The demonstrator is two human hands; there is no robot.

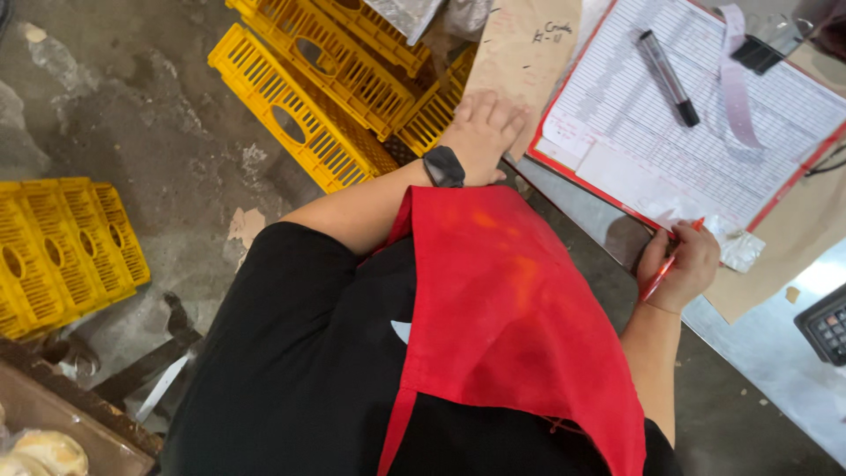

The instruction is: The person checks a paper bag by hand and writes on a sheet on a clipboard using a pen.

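Right hand (680,264) is closed around a red pen (665,269), held at the near edge of the table (767,344). The pen tip points toward the near corner of a red clipboard (564,92). The clipboard carries a ruled form (705,115) and lies along the table's near edge. A black marker (668,77) rests on the form, well apart from the pen. A strip of pale tape (736,88) lies beside the marker.

Left hand (483,132) lies flat, fingers spread, palm down on brown paper (520,53) at the table's left corner. It holds nothing. A black watch (443,166) sits on that wrist.

Yellow crates (326,88) stand on the floor just beyond the left hand; more (62,251) stand well apart at far left. A calculator (827,324) sits at the table's right edge. The person wears a red apron (511,308).
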